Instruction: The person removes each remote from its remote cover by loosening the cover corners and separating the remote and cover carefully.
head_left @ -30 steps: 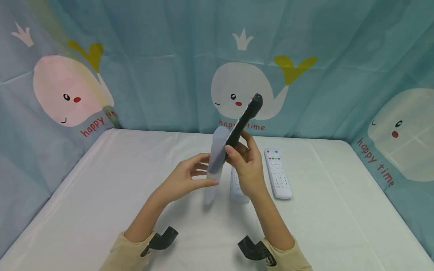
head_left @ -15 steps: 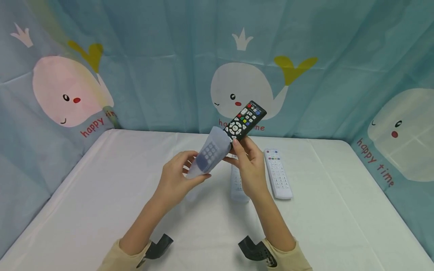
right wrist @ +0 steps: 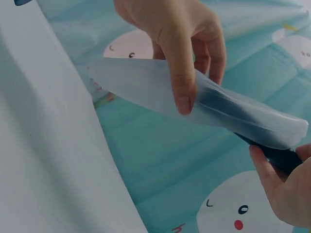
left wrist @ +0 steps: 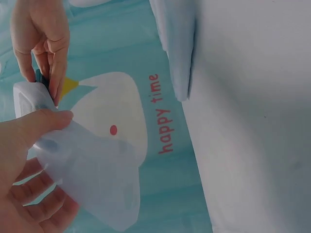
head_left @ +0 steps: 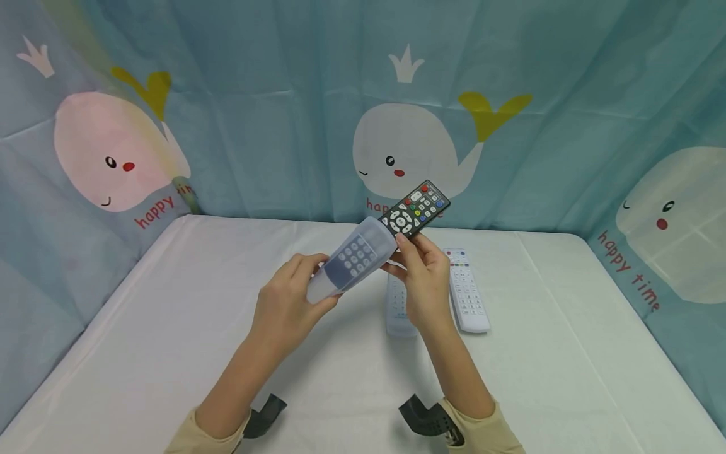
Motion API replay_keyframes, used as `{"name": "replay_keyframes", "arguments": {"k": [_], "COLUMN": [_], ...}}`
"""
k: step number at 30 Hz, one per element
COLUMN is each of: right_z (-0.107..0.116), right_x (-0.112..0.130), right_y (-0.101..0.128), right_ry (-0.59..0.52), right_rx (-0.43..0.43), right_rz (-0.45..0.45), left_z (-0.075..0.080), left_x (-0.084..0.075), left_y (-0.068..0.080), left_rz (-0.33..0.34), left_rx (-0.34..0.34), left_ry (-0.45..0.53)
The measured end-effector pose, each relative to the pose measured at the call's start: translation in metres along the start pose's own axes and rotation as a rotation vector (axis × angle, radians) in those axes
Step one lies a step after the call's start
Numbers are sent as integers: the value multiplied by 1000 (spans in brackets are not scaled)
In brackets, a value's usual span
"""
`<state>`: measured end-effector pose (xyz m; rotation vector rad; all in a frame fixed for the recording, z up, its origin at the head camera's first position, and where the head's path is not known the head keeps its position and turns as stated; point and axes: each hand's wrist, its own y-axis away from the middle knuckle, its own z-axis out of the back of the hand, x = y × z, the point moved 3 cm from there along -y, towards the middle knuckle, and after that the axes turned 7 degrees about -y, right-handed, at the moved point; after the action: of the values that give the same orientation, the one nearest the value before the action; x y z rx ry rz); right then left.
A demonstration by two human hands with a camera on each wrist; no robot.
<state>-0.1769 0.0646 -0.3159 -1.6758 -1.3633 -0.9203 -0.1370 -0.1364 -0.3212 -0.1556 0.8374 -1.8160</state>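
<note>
A black remote [head_left: 416, 206] with coloured buttons is held above the table, its lower half inside a translucent silicone cover [head_left: 350, 260]. My left hand [head_left: 286, 302] grips the cover's closed end; in the left wrist view the cover [left wrist: 92, 182] fills the lower left under my thumb. My right hand [head_left: 424, 272] pinches the remote at the cover's mouth. The right wrist view shows the cover [right wrist: 209, 109] stretched over the dark remote [right wrist: 279, 156], with the left thumb pressed on it.
Two white remotes lie on the white table [head_left: 170, 328] behind my hands, one [head_left: 466, 291] bare, the other [head_left: 397, 306] partly hidden by my right hand. A teal whale-print curtain [head_left: 238, 113] hangs behind and along both sides.
The remote has turned to face up and slid deeper into the cover. The cover, hanging limp before, now lies along the remote, and both hands tilted it toward level.
</note>
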Motion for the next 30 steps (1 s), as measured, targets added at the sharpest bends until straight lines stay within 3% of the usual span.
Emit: {"name": "replay_keyframes", "arguments": {"k": [9, 23, 30], "right_z": [1, 8, 18], "right_x": [0, 6, 13], "right_y": [1, -6, -12], "right_ry": [-2, -57, -46], "right_rx": [-18, -46, -55], "right_rz": [-11, 13, 52], "left_z": [1, 8, 12], "left_x": [2, 8, 22], "left_y": [4, 9, 14], "left_rz": [9, -56, 9], "left_rx": [8, -21, -4], "left_ry": [40, 45, 104]}}
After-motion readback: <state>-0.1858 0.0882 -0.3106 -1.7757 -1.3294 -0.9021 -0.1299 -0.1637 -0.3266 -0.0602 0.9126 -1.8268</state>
